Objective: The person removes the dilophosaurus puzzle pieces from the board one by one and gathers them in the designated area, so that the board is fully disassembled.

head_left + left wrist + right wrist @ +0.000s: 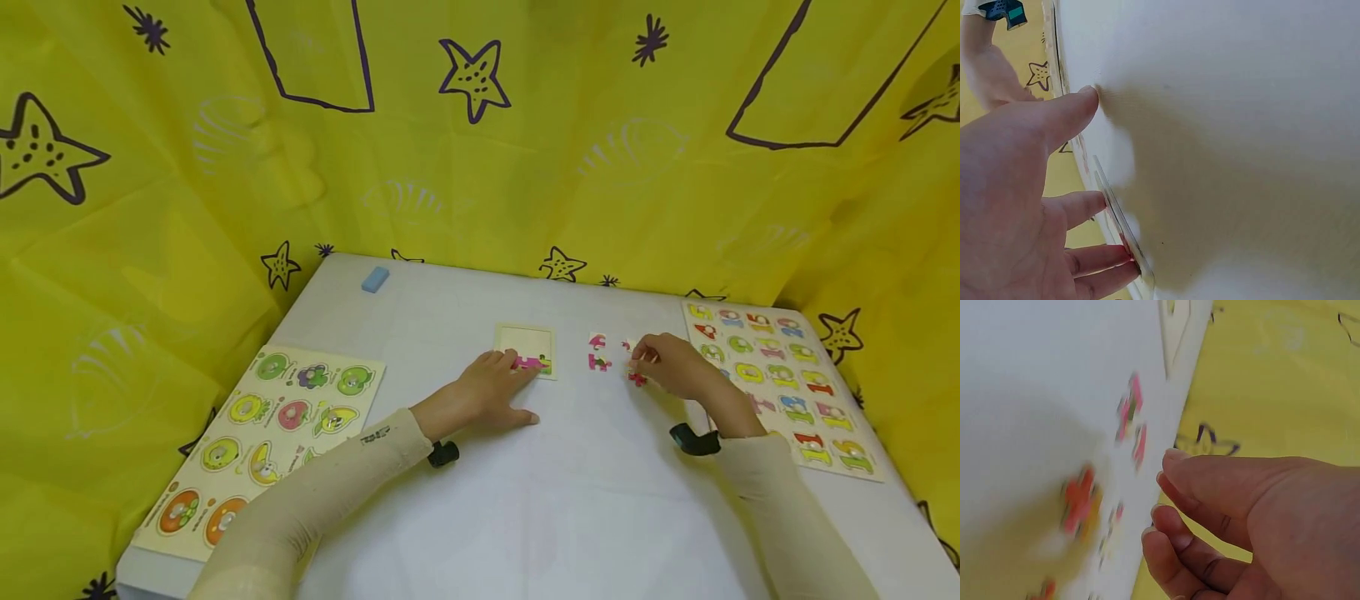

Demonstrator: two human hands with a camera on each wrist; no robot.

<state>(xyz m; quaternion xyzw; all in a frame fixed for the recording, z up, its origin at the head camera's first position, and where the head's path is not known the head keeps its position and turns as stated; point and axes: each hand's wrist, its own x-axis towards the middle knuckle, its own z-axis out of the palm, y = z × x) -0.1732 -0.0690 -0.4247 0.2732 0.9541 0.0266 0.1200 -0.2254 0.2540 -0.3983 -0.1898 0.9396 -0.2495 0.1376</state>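
Observation:
A small square puzzle tray point(527, 340) lies mid-table, with pink and green puzzle pieces point(531, 362) along its bottom. My left hand point(491, 390) reaches over its lower left part, fingers extended onto the pieces and thumb spread out to the side. In the left wrist view the fingertips meet the edge of the tray point(1119, 209). To the tray's right lie several loose jigsaw pieces point(599, 362). My right hand point(675, 367) hovers over the rightmost ones, fingers loosely bent, nothing visible between them. An orange-and-pink piece point(1080, 500) lies below its fingertips in the right wrist view.
On the left lies a fruit peg board point(300, 360), partly under my left forearm. A number board point(840, 450) lies on the right, behind my right wrist. A blue block point(375, 279) sits at the far left. Yellow patterned curtain point(480, 183) borders the white table.

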